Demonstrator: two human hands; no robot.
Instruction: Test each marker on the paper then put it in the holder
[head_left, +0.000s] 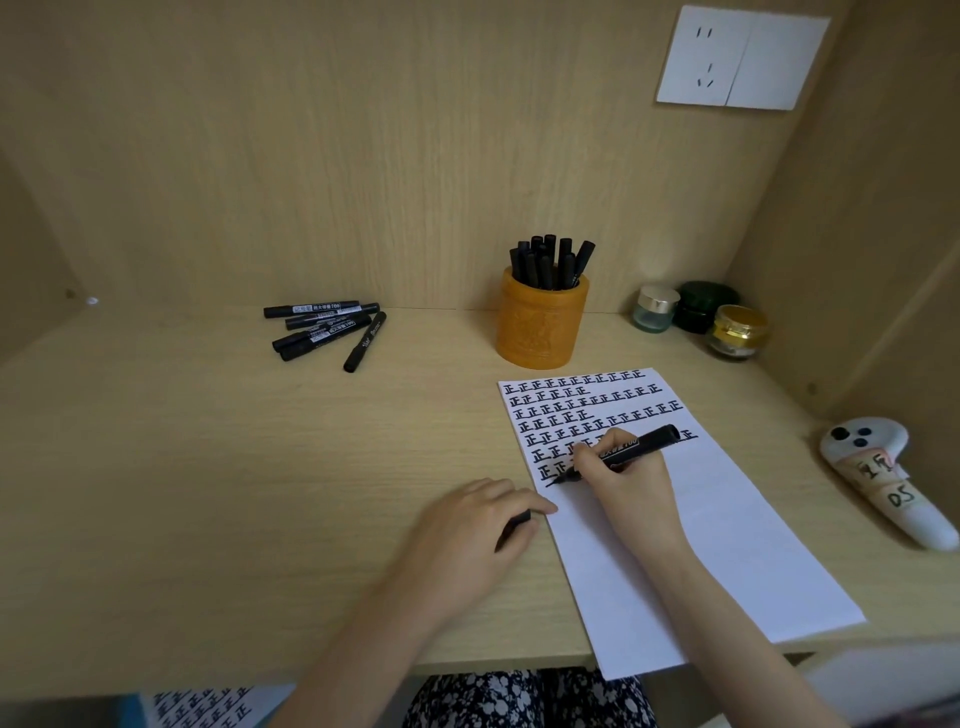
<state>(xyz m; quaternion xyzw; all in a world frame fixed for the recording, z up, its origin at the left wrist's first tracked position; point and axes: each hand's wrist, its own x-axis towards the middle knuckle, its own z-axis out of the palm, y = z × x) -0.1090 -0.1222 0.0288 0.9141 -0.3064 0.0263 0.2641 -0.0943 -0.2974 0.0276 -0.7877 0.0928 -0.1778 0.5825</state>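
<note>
Gripping a black marker in curled fingers, the right hand presses its tip to the paper, just under rows of black characters. The left hand pinches a black cap at the sheet's left edge. Behind the paper stands the orange holder, packed with capped markers; loose markers lie well to its left.
</note>
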